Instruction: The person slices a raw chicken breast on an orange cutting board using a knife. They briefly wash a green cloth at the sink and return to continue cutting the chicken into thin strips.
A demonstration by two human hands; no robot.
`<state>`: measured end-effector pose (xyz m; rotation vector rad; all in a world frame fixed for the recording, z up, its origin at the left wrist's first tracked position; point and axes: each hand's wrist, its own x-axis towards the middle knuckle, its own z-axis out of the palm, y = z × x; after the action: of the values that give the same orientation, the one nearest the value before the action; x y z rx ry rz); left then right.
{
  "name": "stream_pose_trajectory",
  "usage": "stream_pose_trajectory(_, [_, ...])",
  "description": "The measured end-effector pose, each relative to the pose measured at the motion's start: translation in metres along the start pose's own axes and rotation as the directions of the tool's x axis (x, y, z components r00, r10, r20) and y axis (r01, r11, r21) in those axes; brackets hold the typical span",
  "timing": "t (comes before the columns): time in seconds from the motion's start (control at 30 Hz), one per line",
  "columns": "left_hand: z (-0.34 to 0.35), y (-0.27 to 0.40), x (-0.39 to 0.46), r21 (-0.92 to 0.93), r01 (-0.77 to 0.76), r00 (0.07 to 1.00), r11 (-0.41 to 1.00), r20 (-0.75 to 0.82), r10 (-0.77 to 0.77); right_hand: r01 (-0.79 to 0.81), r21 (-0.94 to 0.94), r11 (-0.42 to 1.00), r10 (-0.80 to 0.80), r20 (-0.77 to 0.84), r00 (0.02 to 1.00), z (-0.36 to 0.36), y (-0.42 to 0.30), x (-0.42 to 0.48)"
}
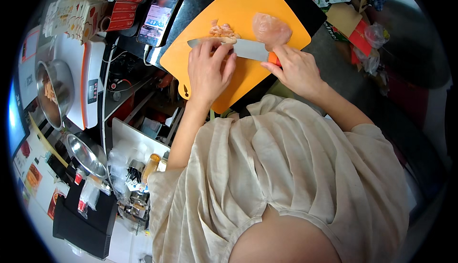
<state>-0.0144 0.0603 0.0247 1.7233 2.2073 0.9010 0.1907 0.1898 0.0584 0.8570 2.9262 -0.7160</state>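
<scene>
My right hand [298,70] grips the orange handle [274,59] of a kitchen knife, whose broad steel blade [250,49] points left across a yellow cutting board [247,0]. At the blade's far end, my left hand [211,66] lies over the blade with bent fingers. A strip of raw meat [229,40] rests along the blade's upper edge. Just beyond it is a small heap of cut raw meat pieces [222,29]. One larger piece of raw meat, apparently chicken breast [272,28], lies on the board's right side. Whether my left fingers hold any meat underneath is hidden.
A lit smartphone [159,18] with a cable lies left of the board. Farther left, a metal bowl [66,89] holding meat stands on a white scale [92,102]. Another metal bowl [86,155] sits nearer. Cardboard and plastic packaging [352,23] are piled at the right.
</scene>
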Motion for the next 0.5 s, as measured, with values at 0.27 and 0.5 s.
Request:
stream_pose_trajectory(0.27, [0.001, -0.026, 0.02, -0.105, 0.009, 0.997, 0.994, -0.076, -0.017, -0.08, 0.033, 0.996, 0.075, 0.145, 0.987, -0.011, -0.001, -0.007])
stream_pose_trajectory(0.5, [0.015, -0.014, -0.062, 0.062, -0.012, 0.97, 0.998, -0.243, 0.027, -0.218, 0.219, 0.951, 0.104, 0.436, 0.894, -0.016, -0.002, -0.015])
